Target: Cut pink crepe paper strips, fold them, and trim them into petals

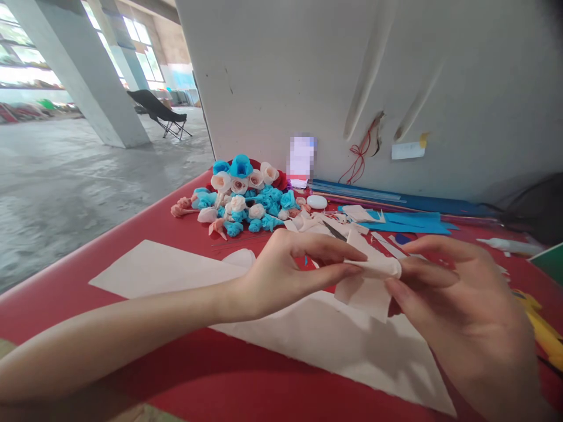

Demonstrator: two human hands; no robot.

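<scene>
Between both hands is a strip of cream crepe paper point(367, 293), curled into a small roll at its upper edge, with a loose flap hanging down. My left hand point(285, 272) pinches the roll's left end between thumb and fingers. At the right end, the fingers of my right hand point(466, 305) close on the rolled edge, thumb below. Beneath the hands a long cream paper sheet point(352, 346) lies slantwise across the red tabletop point(197, 363). Part of that sheet is hidden by my left forearm.
Blue, white and pink paper flowers point(250, 199) are heaped behind my left hand. Cream scraps, blue paper point(404, 223), a white oval object point(316, 202) and a phone point(301, 161) lie or stand farther back. A yellow tool point(543, 328) is at right. A pale panel point(285, 70) rises behind.
</scene>
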